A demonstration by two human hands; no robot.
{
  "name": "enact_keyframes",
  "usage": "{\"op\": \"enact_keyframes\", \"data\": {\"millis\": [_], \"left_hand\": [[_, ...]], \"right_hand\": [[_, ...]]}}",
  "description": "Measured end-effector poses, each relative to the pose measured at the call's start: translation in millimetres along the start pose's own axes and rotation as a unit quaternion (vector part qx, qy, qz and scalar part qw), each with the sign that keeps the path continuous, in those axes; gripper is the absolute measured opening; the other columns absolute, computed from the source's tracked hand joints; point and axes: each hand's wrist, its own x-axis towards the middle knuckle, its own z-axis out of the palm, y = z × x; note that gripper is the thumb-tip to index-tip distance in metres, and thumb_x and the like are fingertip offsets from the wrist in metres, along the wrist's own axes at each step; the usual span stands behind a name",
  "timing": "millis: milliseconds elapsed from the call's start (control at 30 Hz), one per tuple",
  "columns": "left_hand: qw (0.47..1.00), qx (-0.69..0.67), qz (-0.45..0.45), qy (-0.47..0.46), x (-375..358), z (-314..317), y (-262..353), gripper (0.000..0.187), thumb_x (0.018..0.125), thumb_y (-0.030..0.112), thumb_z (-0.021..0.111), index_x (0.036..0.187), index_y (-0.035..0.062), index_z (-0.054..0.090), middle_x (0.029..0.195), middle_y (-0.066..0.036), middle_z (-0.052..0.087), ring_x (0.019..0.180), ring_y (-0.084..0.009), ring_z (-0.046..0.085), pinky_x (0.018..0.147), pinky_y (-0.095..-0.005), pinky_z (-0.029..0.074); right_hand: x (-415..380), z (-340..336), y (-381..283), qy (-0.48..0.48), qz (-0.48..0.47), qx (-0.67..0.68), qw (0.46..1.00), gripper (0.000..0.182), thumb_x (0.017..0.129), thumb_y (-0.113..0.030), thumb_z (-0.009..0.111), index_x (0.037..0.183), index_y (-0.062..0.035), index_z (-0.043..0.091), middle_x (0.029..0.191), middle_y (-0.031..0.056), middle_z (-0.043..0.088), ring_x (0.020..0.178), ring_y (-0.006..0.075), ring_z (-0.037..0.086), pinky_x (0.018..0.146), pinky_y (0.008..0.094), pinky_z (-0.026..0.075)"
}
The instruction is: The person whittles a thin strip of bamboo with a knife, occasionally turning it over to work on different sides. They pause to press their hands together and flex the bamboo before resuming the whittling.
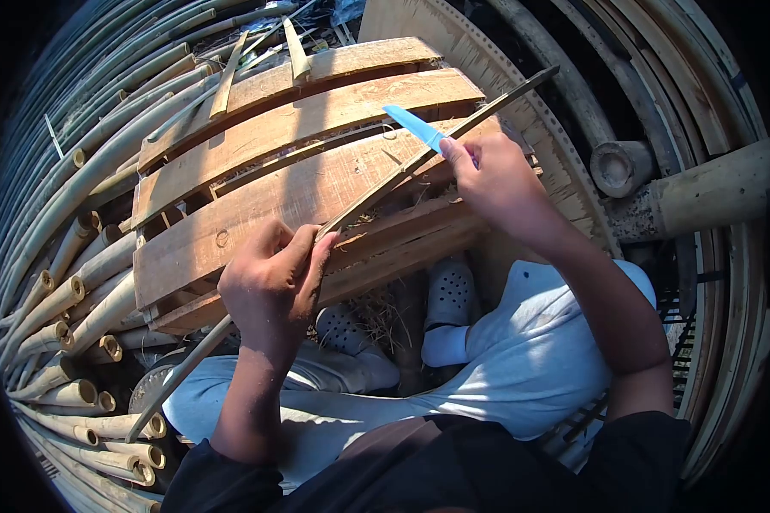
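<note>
A long thin bamboo strip (pixel 368 198) runs diagonally from the lower left up to the upper right, above a wooden pallet (pixel 257 201). My left hand (pixel 274 269) is closed around the strip near its middle, in front of the pallet's near edge. In my right hand (pixel 496 175) is a knife with a blue blade (pixel 412 126), which points up and to the left. The blade's base lies against the strip or just over it. My right fingers are wrapped round the handle, which is mostly hidden.
Many bamboo poles (pixel 103 316) are stacked at the left, their cut ends towards me. Loose split pieces (pixel 296 51) lie on the pallet's far side. A thick bamboo pole (pixel 714 190) and long slats stand at the right. My legs are below the pallet.
</note>
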Motion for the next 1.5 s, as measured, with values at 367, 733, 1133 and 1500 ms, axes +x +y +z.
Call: {"op": "enact_keyframes", "data": {"millis": [367,733,1133,1500], "left_hand": [[1.0,0.014,0.013,0.001,-1.7,0.3,2.1,0.014,0.09,0.027,0.082,0.094,0.0141,0.079,0.073,-0.004,0.055,0.06,-0.0206,0.059,0.054,-0.0364,0.045],[1.0,0.022,0.019,0.002,-2.5,-1.3,5.2,0.014,0.09,0.027,0.081,0.094,0.0137,0.079,0.073,-0.004,0.055,0.061,-0.0211,0.059,0.055,-0.0363,0.046],[1.0,-0.005,0.004,-0.019,-0.7,-7.2,4.5,0.018,0.088,0.024,0.084,0.099,0.0087,0.081,0.075,-0.008,0.06,0.062,-0.022,0.061,0.058,-0.0342,0.046],[0.97,-0.036,-0.113,-0.211,5.9,-47.1,-24.4,0.021,0.086,0.018,0.084,0.087,0.0016,0.072,0.075,-0.013,0.067,0.066,-0.0224,0.067,0.062,-0.0326,0.049]], "right_hand": [[-5.0,8.4,-1.5,0.013,-0.023,0.027,0.999,0.047,0.109,-0.027,0.054,0.085,0.0094,0.069,0.061,0.0232,0.062,0.055,0.0378,0.064,0.057,0.0468,0.049],[-35.9,46.4,-5.7,0.006,-0.127,0.069,0.989,0.04,0.108,-0.023,0.057,0.087,0.0101,0.067,0.07,0.0277,0.064,0.063,0.0424,0.066,0.059,0.0468,0.05],[5.7,17.6,20.5,0.087,-0.275,-0.092,0.953,0.016,0.095,-0.016,0.072,0.106,-0.0059,0.07,0.084,0.0194,0.074,0.081,0.0377,0.074,0.072,0.0465,0.058],[31.2,2.5,31.0,0.149,-0.254,-0.119,0.948,0.011,0.096,-0.017,0.072,0.103,-0.0088,0.071,0.084,0.0157,0.075,0.082,0.036,0.075,0.071,0.0466,0.058]]}}
